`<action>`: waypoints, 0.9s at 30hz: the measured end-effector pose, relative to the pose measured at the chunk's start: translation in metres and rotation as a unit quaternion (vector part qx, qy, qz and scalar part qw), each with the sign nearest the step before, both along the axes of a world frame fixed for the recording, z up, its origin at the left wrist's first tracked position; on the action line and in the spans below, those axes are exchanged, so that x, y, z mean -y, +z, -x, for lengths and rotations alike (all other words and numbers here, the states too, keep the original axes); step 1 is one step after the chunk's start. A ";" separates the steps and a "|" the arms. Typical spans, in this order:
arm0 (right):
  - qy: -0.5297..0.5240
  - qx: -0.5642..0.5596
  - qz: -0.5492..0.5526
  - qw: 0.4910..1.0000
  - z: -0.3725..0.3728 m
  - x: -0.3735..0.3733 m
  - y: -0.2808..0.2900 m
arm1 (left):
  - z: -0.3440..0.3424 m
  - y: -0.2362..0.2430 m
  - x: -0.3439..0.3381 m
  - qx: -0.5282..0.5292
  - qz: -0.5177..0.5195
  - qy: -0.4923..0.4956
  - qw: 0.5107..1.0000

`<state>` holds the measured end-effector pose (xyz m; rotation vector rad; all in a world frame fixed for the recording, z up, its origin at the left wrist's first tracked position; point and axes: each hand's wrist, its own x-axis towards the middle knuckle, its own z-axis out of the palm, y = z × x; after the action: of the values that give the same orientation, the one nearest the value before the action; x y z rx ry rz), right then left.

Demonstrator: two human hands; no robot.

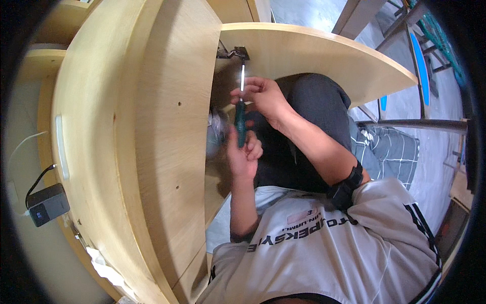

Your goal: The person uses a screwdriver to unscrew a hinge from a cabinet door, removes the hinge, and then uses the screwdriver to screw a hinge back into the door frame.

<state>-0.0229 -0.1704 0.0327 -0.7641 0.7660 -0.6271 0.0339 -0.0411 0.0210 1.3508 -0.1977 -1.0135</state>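
My left hand [243, 159] is closed round the dark green handle of a screwdriver [241, 121], holding it upright in the picture. Higher up, my right hand [266, 99] has its bent fingers at the metal shaft, slightly blurred. The shaft's tip meets a dark hinge [240, 52] fixed on the curved wooden door [344, 61], which stands out from a plywood cabinet panel [172, 142] with two small holes.
At far left sit a black power bank [46, 205] with a cable and some white paper [106, 266]. My dark-trousered knee [316, 101] is under the door. A checked cushion [392, 152] and metal frames [410, 123] are at the right.
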 end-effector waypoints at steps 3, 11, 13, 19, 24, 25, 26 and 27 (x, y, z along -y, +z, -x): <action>0.003 -0.026 -0.004 1.000 0.000 -0.001 0.006 | -0.004 -0.003 -0.001 0.101 -0.022 -0.020 0.994; 0.011 -0.057 -0.008 0.998 -0.002 -0.004 0.016 | -0.006 -0.001 0.001 0.146 -0.010 -0.011 0.989; 0.016 -0.056 0.004 0.998 -0.001 -0.004 0.012 | -0.007 -0.006 0.003 0.228 0.002 -0.005 0.974; 0.024 -0.026 0.009 0.999 -0.004 -0.006 0.013 | -0.012 -0.026 0.007 0.607 0.036 -0.025 0.793; 0.030 -0.054 0.050 0.997 -0.006 -0.005 0.007 | -0.016 0.000 -0.008 -0.240 0.122 -0.114 0.956; 0.027 -0.043 0.053 0.997 -0.006 -0.006 0.006 | -0.021 0.001 -0.012 -0.532 0.227 -0.171 0.797; 0.027 -0.043 0.051 0.997 -0.005 -0.007 0.007 | -0.020 0.002 -0.012 -0.532 0.226 -0.170 0.798; 0.025 -0.041 0.027 0.998 -0.006 -0.006 0.009 | -0.018 0.005 -0.010 -0.363 0.167 -0.141 0.906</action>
<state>-0.0171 -0.1641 0.0419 -0.8597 0.8058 -0.5763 0.0515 -0.0310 0.0262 0.5784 0.0028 -1.5822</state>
